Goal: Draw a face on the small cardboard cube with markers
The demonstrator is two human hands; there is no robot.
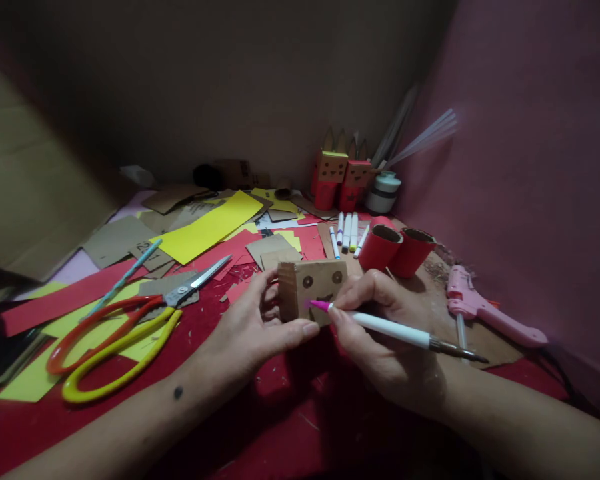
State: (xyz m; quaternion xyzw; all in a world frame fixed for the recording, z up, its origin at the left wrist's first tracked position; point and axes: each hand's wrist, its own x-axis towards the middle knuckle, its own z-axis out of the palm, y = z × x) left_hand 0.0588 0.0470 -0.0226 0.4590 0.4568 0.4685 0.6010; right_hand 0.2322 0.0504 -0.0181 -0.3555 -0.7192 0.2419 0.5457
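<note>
My left hand (267, 327) grips a small cardboard box (316, 280) by its left side and lower edge. Two round dark eyes and a small mouth are drawn on the face of the box. Between the thumb and fingers of my right hand (380, 333) is a white marker (390, 329). Its magenta tip meets the lower left of the drawn face, where a faint pink patch shows. A dark, pointed brush-like end sticks out at the marker's other end.
Orange-and-yellow scissors (125, 340) lie at left among paper scraps, near a yellow sheet (210, 227). Several markers (347, 230), red tubes (380, 247) and a pink glue gun (490, 310) are on the right. Behind stand two decorated figures (333, 177) and a jar (384, 192). Walls bound the back and right.
</note>
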